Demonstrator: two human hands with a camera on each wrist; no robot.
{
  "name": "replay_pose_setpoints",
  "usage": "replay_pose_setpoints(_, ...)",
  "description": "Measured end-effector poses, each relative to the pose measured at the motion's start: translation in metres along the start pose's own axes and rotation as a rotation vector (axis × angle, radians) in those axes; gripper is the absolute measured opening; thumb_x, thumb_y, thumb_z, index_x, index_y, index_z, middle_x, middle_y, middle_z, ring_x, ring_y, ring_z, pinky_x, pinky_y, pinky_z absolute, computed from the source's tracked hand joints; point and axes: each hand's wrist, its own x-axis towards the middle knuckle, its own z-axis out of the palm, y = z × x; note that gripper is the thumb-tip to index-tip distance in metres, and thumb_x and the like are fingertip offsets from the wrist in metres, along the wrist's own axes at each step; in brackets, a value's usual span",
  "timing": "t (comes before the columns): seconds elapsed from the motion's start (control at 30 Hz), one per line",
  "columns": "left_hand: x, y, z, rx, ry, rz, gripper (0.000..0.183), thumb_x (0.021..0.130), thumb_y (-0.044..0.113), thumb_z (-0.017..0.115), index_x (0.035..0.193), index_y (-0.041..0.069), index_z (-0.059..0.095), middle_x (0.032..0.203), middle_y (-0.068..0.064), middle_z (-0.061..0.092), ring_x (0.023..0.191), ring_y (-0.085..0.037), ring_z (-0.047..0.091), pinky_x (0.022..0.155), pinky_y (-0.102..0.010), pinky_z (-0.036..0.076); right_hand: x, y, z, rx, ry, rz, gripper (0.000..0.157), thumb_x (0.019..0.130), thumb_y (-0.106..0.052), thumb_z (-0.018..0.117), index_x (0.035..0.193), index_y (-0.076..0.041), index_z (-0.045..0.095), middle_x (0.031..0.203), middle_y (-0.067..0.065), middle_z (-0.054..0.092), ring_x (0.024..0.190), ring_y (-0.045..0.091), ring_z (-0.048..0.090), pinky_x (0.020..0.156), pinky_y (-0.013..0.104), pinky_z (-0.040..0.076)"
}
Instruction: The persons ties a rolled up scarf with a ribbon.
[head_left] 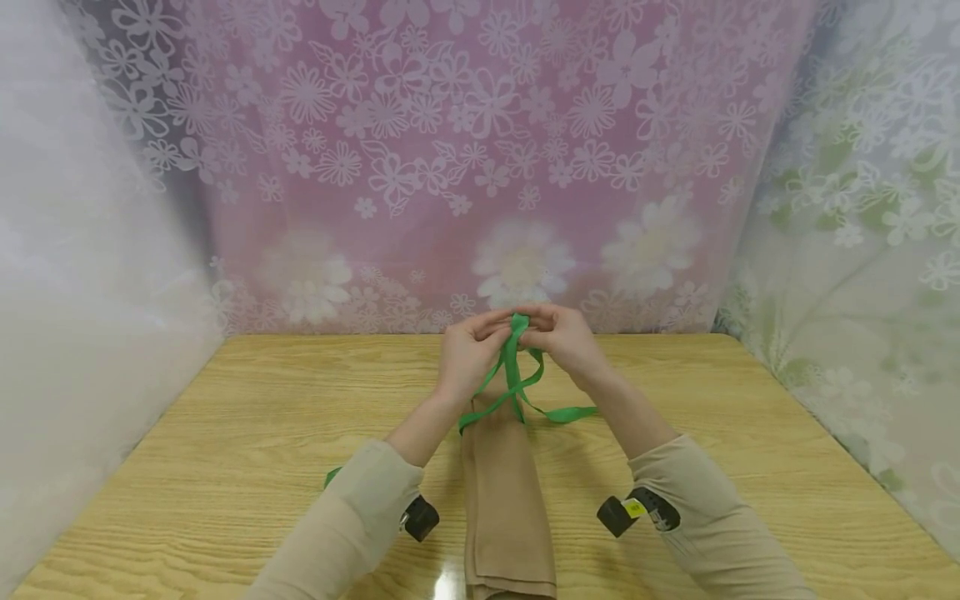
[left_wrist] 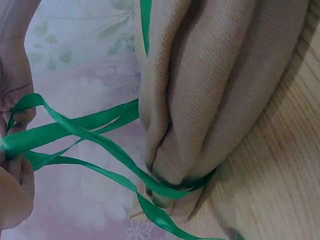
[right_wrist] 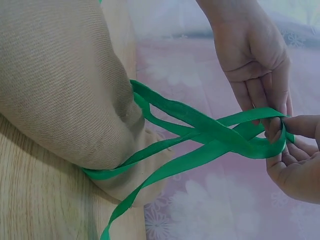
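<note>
A long bundle of folded brown cloth (head_left: 510, 508) with a knit-like texture lies lengthwise on the table. Green ribbon (head_left: 512, 358) goes round its far part, and its strands rise and cross above the cloth. My left hand (head_left: 467, 354) and right hand (head_left: 568, 343) meet over the bundle's far end, pinching the ribbon between thumbs and fingertips. In the right wrist view the ribbon (right_wrist: 215, 137) bends in a loop at the fingers, with the left hand (right_wrist: 255, 55) above and the right hand (right_wrist: 300, 170) below. Fingers partly hide where the strands meet.
The wood-grain table (head_left: 300, 392) ends at a pink flowered curtain (head_left: 480, 150), with pale sheets on both sides. One ribbon tail (head_left: 572, 414) trails to the right on the table. Another green piece (head_left: 332, 476) shows beside the left sleeve. Each wrist wears a black camera.
</note>
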Motion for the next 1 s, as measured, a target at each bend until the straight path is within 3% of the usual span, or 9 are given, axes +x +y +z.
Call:
replay_pose_setpoints(0.2,0.000,-0.002,0.002,0.083,0.024,0.026,0.024,0.090,0.005,0.059,0.113,0.002,0.065,0.101,-0.012,0.068,0.088,-0.019,0.067,0.073,-0.023,0.052,-0.001,-0.004,-0.002,-0.107,-0.013,0.048,0.056,0.084,-0.005,0.064,0.136,-0.002,0.043,0.128,0.017,0.052,0.104,0.030,0.059,0.090,0.042,0.045)
replay_pose_setpoints(0.5,0.000,-0.002,0.003,0.278,0.081,0.204,0.018,0.089,0.002,0.059,0.104,0.000,0.068,0.096,-0.012,0.069,0.082,-0.019,0.068,0.063,-0.018,0.052,-0.004,-0.012,-0.004,-0.408,-0.022,0.033,0.060,0.081,-0.003,0.068,0.136,-0.005,0.044,0.127,0.017,0.053,0.103,0.031,0.059,0.083,0.044,0.048)
replay_pose_setpoints(0.57,0.000,-0.001,0.003,0.299,0.076,0.228,0.018,0.089,0.001,0.058,0.104,-0.001,0.068,0.096,-0.013,0.069,0.072,-0.017,0.068,0.056,-0.016,0.050,-0.004,-0.014,-0.004,-0.464,-0.019,0.033,0.060,0.080,-0.003,0.069,0.135,-0.005,0.045,0.123,0.017,0.056,0.102,0.031,0.059,0.082,0.045,0.049)
replay_pose_setpoints(0.63,-0.001,-0.001,0.002,0.317,0.067,0.250,0.018,0.088,0.000,0.058,0.104,-0.002,0.067,0.096,-0.014,0.069,0.055,-0.012,0.062,0.047,-0.014,0.045,-0.005,-0.015,-0.004,-0.507,-0.025,0.040,0.060,0.080,-0.003,0.069,0.135,-0.005,0.045,0.120,0.016,0.058,0.100,0.030,0.059,0.080,0.044,0.049)
replay_pose_setpoints(0.73,-0.001,-0.001,0.002,0.358,0.059,0.288,0.018,0.088,-0.001,0.058,0.104,-0.004,0.066,0.096,-0.016,0.068,0.035,-0.005,0.041,0.037,-0.014,0.033,-0.006,-0.016,-0.004,-0.560,-0.045,0.051,0.059,0.080,-0.001,0.067,0.135,-0.003,0.045,0.115,0.015,0.060,0.095,0.029,0.060,0.075,0.040,0.051)
replay_pose_setpoints(0.77,-0.001,-0.001,0.002,0.372,0.057,0.302,0.018,0.088,-0.001,0.058,0.104,-0.004,0.066,0.096,-0.016,0.068,0.032,-0.004,0.033,0.035,-0.015,0.029,-0.006,-0.017,-0.003,-0.586,-0.052,0.051,0.058,0.080,0.000,0.066,0.135,-0.002,0.045,0.113,0.016,0.061,0.093,0.028,0.061,0.073,0.038,0.051)
replay_pose_setpoints(0.87,-0.001,-0.002,0.002,0.417,0.062,0.344,0.018,0.087,-0.002,0.058,0.103,-0.005,0.066,0.095,-0.017,0.068,0.031,0.000,0.025,0.033,-0.015,0.026,-0.007,-0.018,-0.001,-0.642,-0.071,0.046,0.055,0.081,0.003,0.063,0.133,0.002,0.046,0.110,0.018,0.062,0.088,0.029,0.062,0.068,0.035,0.052)
replay_pose_setpoints(1.0,0.000,-0.003,0.002,0.457,0.070,0.390,0.017,0.087,-0.003,0.059,0.102,-0.005,0.066,0.094,-0.017,0.069,0.031,0.001,0.023,0.032,-0.016,0.025,-0.008,-0.019,0.000,-0.665,-0.078,0.039,0.051,0.080,0.008,0.059,0.130,0.004,0.049,0.110,0.020,0.062,0.087,0.029,0.063,0.064,0.031,0.051)
